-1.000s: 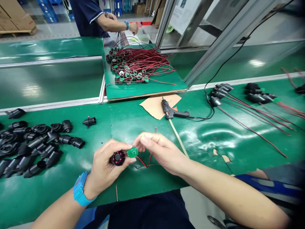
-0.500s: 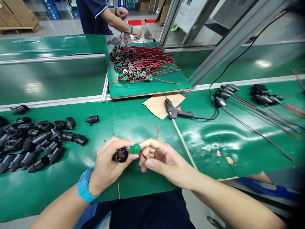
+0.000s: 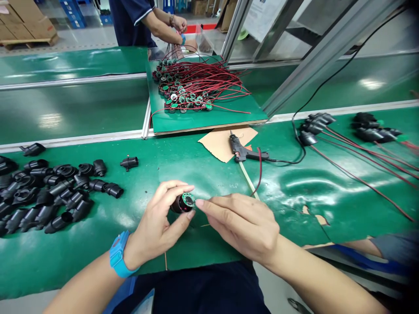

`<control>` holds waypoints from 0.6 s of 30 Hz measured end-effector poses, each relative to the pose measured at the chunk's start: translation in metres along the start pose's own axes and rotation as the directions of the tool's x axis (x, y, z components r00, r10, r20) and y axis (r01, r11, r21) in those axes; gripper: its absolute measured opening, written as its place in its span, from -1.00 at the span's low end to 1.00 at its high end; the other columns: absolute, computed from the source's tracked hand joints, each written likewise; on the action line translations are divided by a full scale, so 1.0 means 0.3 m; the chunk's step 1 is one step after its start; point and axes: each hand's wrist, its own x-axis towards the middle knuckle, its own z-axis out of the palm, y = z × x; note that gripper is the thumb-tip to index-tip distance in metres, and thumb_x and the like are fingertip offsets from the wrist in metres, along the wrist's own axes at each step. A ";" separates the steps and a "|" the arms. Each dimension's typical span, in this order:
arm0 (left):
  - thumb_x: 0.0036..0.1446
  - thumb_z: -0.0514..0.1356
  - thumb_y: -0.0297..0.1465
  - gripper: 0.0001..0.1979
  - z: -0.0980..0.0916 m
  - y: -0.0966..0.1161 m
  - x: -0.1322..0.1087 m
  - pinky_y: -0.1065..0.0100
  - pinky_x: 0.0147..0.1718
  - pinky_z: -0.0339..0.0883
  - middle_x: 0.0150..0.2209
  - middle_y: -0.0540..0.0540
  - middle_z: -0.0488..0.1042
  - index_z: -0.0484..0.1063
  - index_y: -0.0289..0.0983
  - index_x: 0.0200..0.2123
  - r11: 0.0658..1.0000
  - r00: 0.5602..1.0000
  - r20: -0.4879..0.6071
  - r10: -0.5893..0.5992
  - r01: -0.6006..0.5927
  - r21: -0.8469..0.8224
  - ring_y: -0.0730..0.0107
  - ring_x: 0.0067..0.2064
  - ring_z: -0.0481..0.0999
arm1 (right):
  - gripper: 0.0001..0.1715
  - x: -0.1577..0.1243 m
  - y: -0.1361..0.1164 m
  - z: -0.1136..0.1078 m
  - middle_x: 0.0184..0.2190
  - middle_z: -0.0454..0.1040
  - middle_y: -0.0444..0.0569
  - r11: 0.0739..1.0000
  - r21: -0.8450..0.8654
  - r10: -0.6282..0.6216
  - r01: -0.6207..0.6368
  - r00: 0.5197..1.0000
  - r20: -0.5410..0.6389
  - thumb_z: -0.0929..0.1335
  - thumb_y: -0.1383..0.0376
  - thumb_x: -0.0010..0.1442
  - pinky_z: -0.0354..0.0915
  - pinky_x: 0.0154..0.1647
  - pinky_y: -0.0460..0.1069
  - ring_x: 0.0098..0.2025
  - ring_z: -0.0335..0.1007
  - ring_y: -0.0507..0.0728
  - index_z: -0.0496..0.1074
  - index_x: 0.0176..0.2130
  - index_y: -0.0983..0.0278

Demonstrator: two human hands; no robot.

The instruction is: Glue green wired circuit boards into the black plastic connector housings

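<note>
My left hand [image 3: 160, 226] is closed round a small black cylindrical housing [image 3: 179, 204] just above the green bench. A round green circuit board [image 3: 189, 200] sits at the housing's open end. The fingertips of my right hand [image 3: 242, 222] press against that board, fingers held together. A red wire [image 3: 259, 168] arcs up and away to the right behind my right hand. A blue band is on my left wrist.
Several loose black housings [image 3: 55, 192] lie in a pile at the left. A green board [image 3: 229, 115] at the back centre carries wired circuit boards [image 3: 190, 89]. A black glue gun [image 3: 244, 152] rests on cardboard. Finished wired housings [image 3: 314, 126] lie at right. Another person's hands [image 3: 180, 26] work at the far side.
The green board has moved from beside the housing onto its open end. My right hand has turned to press it with its fingertips, and the red wire has swung out to the right.
</note>
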 end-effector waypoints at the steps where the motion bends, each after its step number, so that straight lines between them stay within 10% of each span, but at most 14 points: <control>1: 0.32 0.23 -0.43 -0.60 0.000 -0.001 0.001 0.25 0.17 0.35 0.15 -0.19 0.37 0.37 -0.18 0.21 1.000 1.000 -0.002 -0.005 0.005 -0.005 0.26 0.19 0.41 | -0.67 -0.003 -0.002 0.000 -0.31 0.65 -0.02 0.999 -0.022 -0.028 0.028 1.000 0.003 0.40 0.52 0.25 0.42 -0.36 -0.04 -0.39 0.52 0.04 0.58 0.00 0.30; 18: 0.25 0.25 -0.54 -0.58 0.013 -0.013 0.011 0.41 -0.03 0.45 0.04 0.02 0.58 0.48 -0.04 0.12 0.984 0.985 0.025 -0.172 0.173 -0.038 0.38 0.03 0.57 | -0.68 0.030 -0.050 -0.027 -0.27 0.68 0.07 0.931 -0.308 -0.141 0.194 0.973 0.185 0.26 0.49 0.40 0.22 -0.46 0.04 -0.42 0.50 0.09 0.62 -0.10 0.45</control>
